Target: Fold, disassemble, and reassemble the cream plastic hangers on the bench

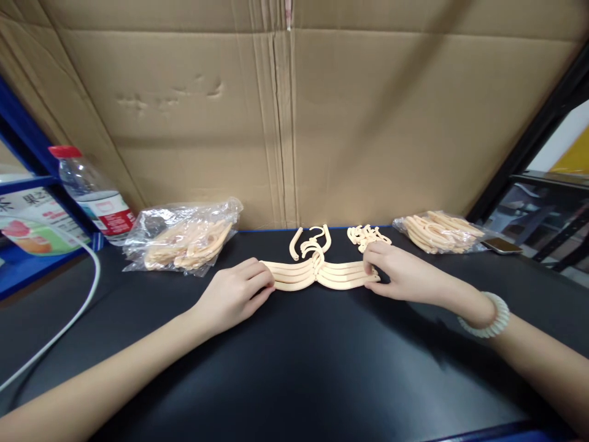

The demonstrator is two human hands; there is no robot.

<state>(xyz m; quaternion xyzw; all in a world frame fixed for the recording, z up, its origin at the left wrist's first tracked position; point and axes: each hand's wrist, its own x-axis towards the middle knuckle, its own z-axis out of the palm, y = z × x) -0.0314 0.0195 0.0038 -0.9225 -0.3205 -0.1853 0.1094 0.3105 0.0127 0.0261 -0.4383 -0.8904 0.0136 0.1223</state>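
Note:
Several cream-coloured plastic clothes hangers point(294, 277) lie overlapped in a row on the black table, their hooks bunched at the centre. My left hand point(237, 290) is closed around their left ends, fingers bent over the edges. At the right ends, my right hand point(399, 270) pinches the hanger arms between thumb and fingers. Just behind the hooks are a loose hanger arm point(294, 244) and another piece with a hook point(326, 238). A small pile of loose hooks point(363, 235) sits behind my right hand, which partly hides it.
Clear plastic bags of hanger parts lie at the left point(184, 236) and right point(437, 232). A red-capped bottle point(99, 196), a white cable point(92, 288) and a phone point(502, 246) are near the sides. A cardboard wall point(202, 123) closes off the back.

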